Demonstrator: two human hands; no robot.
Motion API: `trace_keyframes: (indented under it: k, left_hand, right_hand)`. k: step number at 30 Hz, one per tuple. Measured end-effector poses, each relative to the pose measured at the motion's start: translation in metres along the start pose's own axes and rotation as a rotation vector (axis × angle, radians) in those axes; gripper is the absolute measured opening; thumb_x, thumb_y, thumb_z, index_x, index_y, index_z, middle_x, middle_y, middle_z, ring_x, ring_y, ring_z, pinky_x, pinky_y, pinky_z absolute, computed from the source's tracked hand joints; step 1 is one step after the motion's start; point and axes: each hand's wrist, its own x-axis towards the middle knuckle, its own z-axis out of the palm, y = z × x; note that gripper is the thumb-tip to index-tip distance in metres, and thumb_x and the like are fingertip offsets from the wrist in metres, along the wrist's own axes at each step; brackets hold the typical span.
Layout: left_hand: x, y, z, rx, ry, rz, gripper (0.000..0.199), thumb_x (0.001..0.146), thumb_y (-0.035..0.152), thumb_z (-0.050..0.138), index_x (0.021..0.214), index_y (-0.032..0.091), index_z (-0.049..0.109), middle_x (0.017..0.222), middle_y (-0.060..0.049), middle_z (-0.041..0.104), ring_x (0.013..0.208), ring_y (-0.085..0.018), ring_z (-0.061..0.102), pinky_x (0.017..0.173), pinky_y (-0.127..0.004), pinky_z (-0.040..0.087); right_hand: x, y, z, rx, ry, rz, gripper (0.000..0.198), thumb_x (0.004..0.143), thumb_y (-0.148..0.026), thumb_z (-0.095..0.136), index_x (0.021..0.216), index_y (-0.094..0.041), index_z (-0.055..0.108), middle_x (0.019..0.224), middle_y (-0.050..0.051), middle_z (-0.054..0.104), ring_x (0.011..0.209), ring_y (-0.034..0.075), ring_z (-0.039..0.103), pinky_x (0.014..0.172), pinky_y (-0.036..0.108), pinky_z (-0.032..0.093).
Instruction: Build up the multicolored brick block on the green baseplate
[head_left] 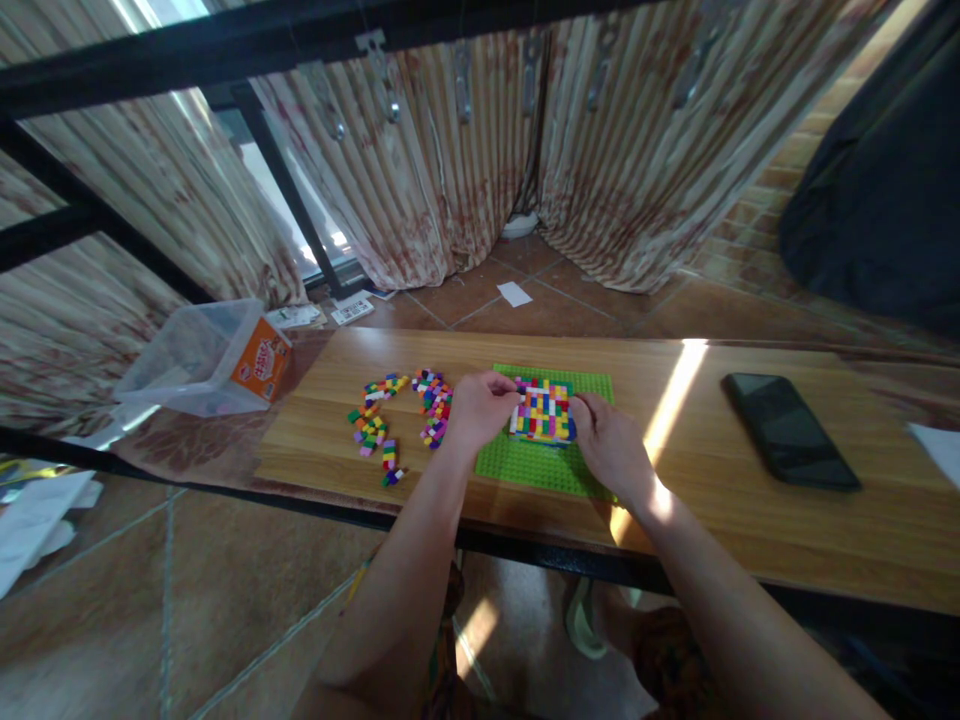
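A block built of multicoloured toy bricks (544,410) stands on a green studded baseplate (517,470). My left hand (482,405) is at the block's left edge, its thumb and forefinger pinched together; whatever is between the fingertips is too small to make out. On the block's right side rests my right hand (606,445), thumb near the top edge and fingers curled against the side, partly hidden. Left of the baseplate lie loose bricks in a pile (433,400) close to my left wrist, and more in a curved scatter (371,425) farther left.
The wooden table (682,480) carries a black phone (790,430) on the right. A clear plastic bin (206,355) with an orange label stands beyond the table's left end. Paper (937,450) lies at the far right. A dark metal rail (300,40) crosses the top.
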Motion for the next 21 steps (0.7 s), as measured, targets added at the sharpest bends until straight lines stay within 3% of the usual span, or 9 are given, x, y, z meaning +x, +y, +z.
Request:
trace_keyframes:
  k: [21]
  left_hand:
    - [-0.0039, 0.0019, 0.0067, 0.056, 0.055, -0.005, 0.007, 0.071, 0.009, 0.068, 0.073, 0.015, 0.072, 0.073, -0.004, 0.074, 0.07, -0.016, 0.068, 0.072, -0.029, 0.054]
  right_hand:
    - [-0.0001, 0.0011, 0.0019, -0.035, 0.0, 0.012, 0.051, 0.1, -0.046, 0.029, 0.108, -0.015, 0.07, 0.085, 0.015, 0.074, 0.074, 0.028, 0.067, 0.066, 0.034, 0.042]
